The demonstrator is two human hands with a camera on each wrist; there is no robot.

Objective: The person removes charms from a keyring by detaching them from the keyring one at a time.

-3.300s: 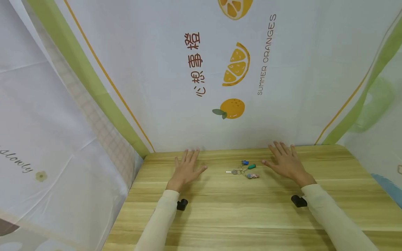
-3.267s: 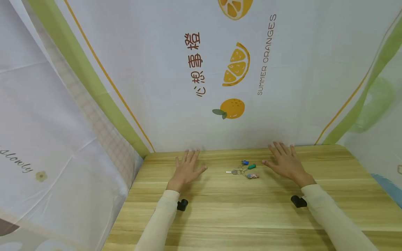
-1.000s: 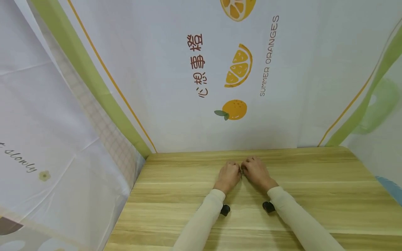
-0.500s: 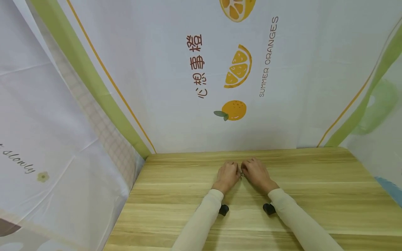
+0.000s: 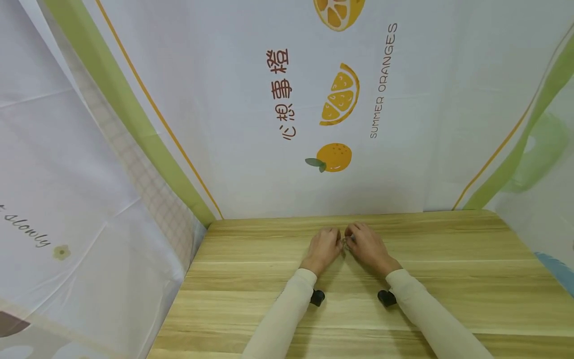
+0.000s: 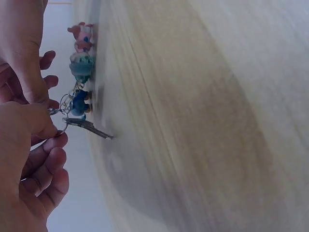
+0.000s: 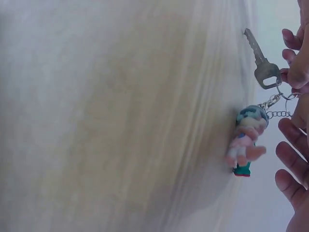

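Observation:
Both hands meet over the table around a key ring [image 6: 64, 126] that carries a key and small figure charms. My left hand [image 5: 324, 247] pinches the ring between thumb and curled fingers. From the other side, my right hand [image 5: 365, 245] pinches at the ring where the charm chains join it. The silver key [image 7: 263, 65] hangs on the left hand's side, its tip close to the tabletop. Toward the right hand hang a pink figure with a teal cap [image 7: 246, 137] and a blue figure [image 6: 79, 102]. A green charm [image 7: 242, 169] is partly hidden behind the pink figure.
The wooden table [image 5: 251, 309] ends at the back against a white cloth [image 5: 251, 179] printed with oranges. Another cloth [image 5: 89, 199] hangs at the left. A black wrist mount [image 5: 317, 298] sits at the left cuff, with another mount [image 5: 386, 298] at the right cuff.
Earlier the hands lay spread on either side of the keys on the table. They have come together and taken hold of the key ring. Over the last second the fingers shift only slightly.

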